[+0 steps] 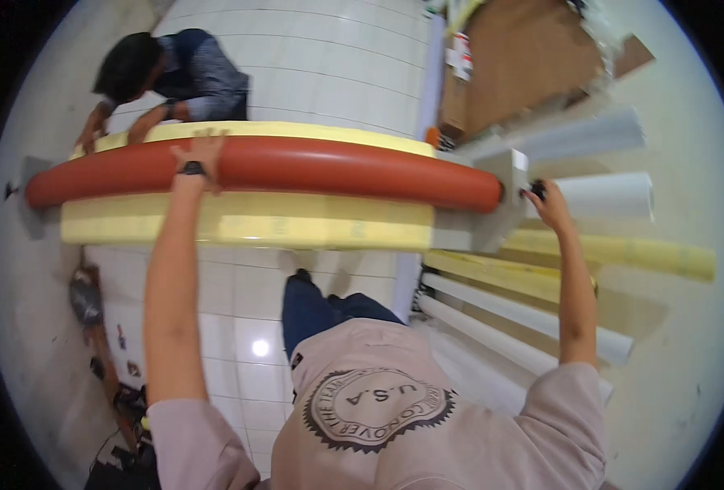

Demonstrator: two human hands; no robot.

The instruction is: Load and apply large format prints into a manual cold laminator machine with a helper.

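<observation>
While the white tiled floor [313,73] fills most of the frame, the biggest item on it is a pale yellow sheet [239,230] fed flat under a long red roller [297,171], which runs left to right between two grey end brackets [505,192]. Upper right: a brown cardboard box [525,65] leaning by the wall, with a small white-and-red label [460,51] on its left edge; print too small to make out. Right of the roller: a stack of rolls, white rolls [607,192] on top, a yellow roll [623,253] in the middle, more white tubes [525,314] lower down. Left edge: some dark tools and cables [93,310] on the floor, blurred. Left hand [201,153], black watch at the wrist, lies on top of the red roller with fingers spread wide and flat, tips reaching the yellow sheet's far edge; it's pressing, not gripping. Right hand [548,204] is at the right bracket, fingers curled narrow around a small black knob [537,190] just outside the roller end. Across the roller a second person [174,73] in a dark patterned shirt bends over, both hands on the far left edge of the yellow sheet.
</observation>
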